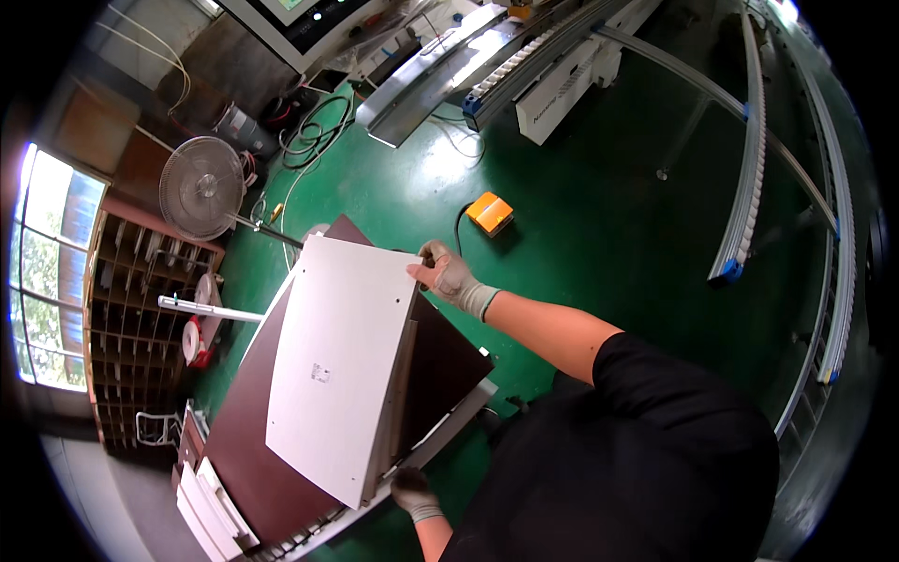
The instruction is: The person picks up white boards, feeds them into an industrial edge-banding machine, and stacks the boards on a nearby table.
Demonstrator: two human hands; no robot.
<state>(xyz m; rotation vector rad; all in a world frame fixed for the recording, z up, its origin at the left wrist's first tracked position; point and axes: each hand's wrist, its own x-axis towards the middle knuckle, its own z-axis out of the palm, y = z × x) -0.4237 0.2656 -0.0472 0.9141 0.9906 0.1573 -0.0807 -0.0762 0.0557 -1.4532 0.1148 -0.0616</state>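
A white panel (pixel 337 365) with small drilled holes and a little printed label lies tilted across a dark maroon board (pixel 248 412). Edges of further boards show beneath its right side. My right hand (pixel 449 274), in a pale work glove, pinches the panel's far right corner, thumb on top and fingers curled at the edge. My left hand (pixel 415 492), also gloved, is low beside the panel's near corner. Its fingers are dark and partly hidden, so whether they grip the panel is unclear.
White strips (pixel 213 510) lie at the near left. A stand fan (pixel 201 187) and a compartment rack (pixel 136 328) are beyond. An orange foot pedal (pixel 490 214) sits on the green floor, its cable running toward the maroon board. Roller rails (pixel 749 178) curve along the right.
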